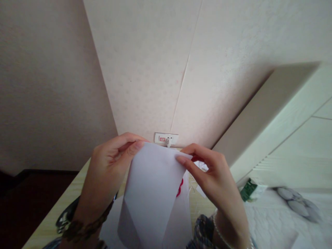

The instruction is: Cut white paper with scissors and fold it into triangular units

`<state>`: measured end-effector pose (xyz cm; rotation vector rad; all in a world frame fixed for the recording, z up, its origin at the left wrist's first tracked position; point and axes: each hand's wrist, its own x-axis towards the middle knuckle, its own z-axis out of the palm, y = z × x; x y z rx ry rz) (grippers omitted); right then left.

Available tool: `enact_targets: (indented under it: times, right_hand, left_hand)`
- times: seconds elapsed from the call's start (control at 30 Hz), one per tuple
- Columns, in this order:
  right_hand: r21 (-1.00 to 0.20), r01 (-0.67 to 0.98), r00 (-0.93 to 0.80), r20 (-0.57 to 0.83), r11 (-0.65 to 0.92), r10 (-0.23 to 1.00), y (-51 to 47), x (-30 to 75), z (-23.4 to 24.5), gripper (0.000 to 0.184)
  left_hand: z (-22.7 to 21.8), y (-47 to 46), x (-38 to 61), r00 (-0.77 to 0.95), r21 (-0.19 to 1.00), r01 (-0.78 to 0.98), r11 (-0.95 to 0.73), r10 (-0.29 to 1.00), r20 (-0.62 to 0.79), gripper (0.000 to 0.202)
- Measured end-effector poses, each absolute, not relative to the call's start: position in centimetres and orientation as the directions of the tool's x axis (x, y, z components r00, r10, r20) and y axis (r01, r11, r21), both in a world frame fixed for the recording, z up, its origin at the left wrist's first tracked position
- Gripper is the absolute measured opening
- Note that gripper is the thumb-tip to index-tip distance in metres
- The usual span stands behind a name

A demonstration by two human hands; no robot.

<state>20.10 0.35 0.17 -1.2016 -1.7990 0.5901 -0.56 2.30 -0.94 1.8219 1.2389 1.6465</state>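
1. Step in hand: a plain white sheet of smooth paper (153,186) is held up and bent; this appears to be a handling or shaping step (the exact fold is hard to read).
2. Location: the sheet stands tilted between the hands, above a pale yellow wood-grain tabletop (199,206). Its lower left side curves into shadow. White paper (181,221) lies below it, and a red, curved-edged item (179,188) shows just beside its right edge.
3. Left hand (116,155): it grips the sheet's upper left corner, thumb on the near face, fingers mostly hidden behind.
4. Right hand (206,166): it pinches the upper right corner between thumb and fingers, the thumb on the near face.
5. Pose: both forearms rise from the lower frame and angle inward; the wrists are bent, with the hands well apart along the upper edge.
6. Next move: it likely calls for even, light tension at both corners, to avoid creasing.
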Motion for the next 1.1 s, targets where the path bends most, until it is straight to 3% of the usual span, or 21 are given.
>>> enact_targets:
  times: [0.17,0.33,0.43,0.73,1.1]
  right_hand:
    - [-0.784,0.459,-0.096,0.424,0.418,0.901,0.2,20.1,0.3,0.019]
    - [-0.801,0.436,-0.037,0.439,0.41,0.898,0.2,20.0,0.3,0.019]
    - [-0.803,0.438,-0.042,0.431,0.404,0.902,0.2,20.2,0.3,0.019]
    - [-0.753,0.496,-0.217,0.375,0.433,0.901,0.6,20.1,0.2,0.024]
    - [-0.78,0.483,-0.176,0.358,0.397,0.917,0.5,20.1,0.5,0.026]
  left_hand:
    - [-0.4,1.9,0.0,-0.098,0.815,0.301,-0.495,0.834,0.542,0.017]
    - [-0.2,1.4,0.8,0.013,0.952,0.067,-0.298,0.955,0.297,0.014]
    - [-0.4,1.4,0.9,0.066,0.981,0.051,-0.187,0.981,0.184,0.016]
    - [-0.4,1.7,0.4,0.026,0.927,0.256,-0.273,0.961,0.276,0.019]
    - [-0.1,1.7,0.5,0.1,0.956,0.197,-0.217,0.975,0.201,0.019]
